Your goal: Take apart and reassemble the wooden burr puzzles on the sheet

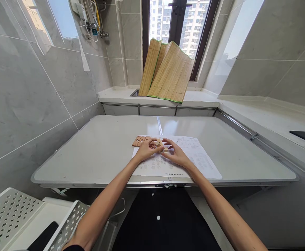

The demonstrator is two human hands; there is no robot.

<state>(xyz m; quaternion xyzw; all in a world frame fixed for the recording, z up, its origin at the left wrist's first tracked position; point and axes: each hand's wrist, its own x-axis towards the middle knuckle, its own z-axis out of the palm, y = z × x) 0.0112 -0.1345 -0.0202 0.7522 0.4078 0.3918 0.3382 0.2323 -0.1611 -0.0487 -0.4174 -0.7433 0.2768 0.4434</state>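
Observation:
Over a printed paper sheet [194, 153] my two hands meet, working with small pale wooden pieces. My left hand [145, 150] is closed, with thumb and fingers gripping a light wooden puzzle piece [159, 142]. My right hand [177, 154] curls in from the other side, its thumb and fingers around a second small wooden block [165, 150]. Whether the two pieces touch or interlock is too small to tell. Just beyond my left hand lie reddish-brown notched wooden pieces [139, 140], side by side and partly covered by my fingers.
The white folding table [84, 157] has a centre seam and a metal latch at its front edge. A bamboo mat [172, 73] leans against the window behind, on a white counter [207, 96]. Tiled walls close in both sides. A white perforated basket [11, 212] stands low at the left.

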